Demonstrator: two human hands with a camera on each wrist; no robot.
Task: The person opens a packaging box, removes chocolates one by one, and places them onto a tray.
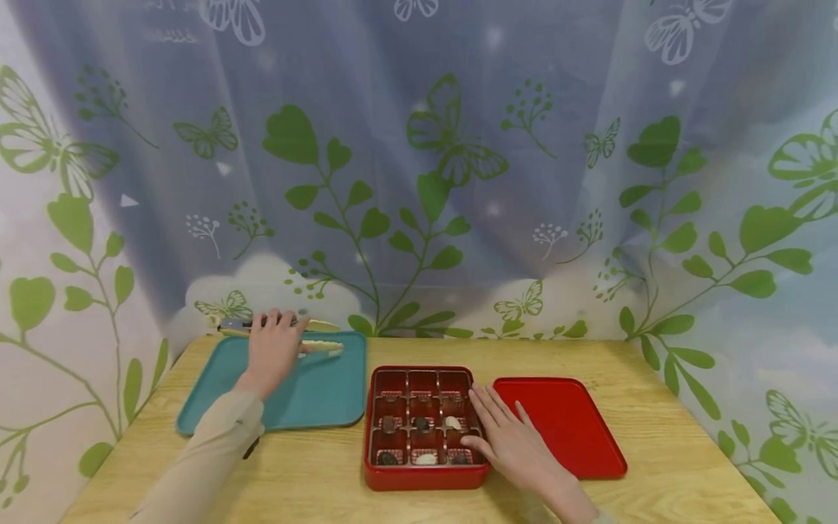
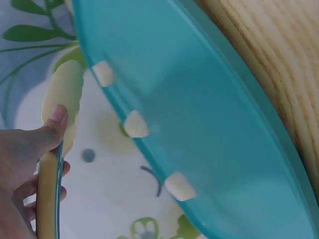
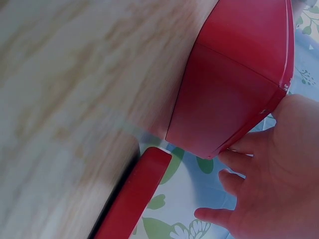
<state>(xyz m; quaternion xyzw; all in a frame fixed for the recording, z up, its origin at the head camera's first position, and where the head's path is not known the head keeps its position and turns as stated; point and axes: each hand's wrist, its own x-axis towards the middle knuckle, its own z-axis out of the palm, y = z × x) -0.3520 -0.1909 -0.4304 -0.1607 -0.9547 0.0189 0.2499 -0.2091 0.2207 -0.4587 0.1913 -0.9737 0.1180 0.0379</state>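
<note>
My left hand [image 1: 273, 346] grips a pair of tongs [image 2: 48, 194] with pale cream tips above the far part of the teal tray [image 1: 314, 400]. Its thumb lies along the tongs in the left wrist view. Three white pieces [image 2: 135, 124] sit along the tray's edge there, apart from the tips. My right hand [image 1: 517, 444], fingers extended, touches the right rim of a red box [image 1: 425, 477] divided into compartments. Dark and white chocolates [image 1: 427, 459] lie in the middle and near rows; the far row holds none that I can see.
A red lid [image 1: 569, 429] lies flat on the wooden table [image 1: 314, 473], right of the box and partly behind my right hand. Behind the table hangs a curtain [image 1: 393, 240] printed with leaves and butterflies.
</note>
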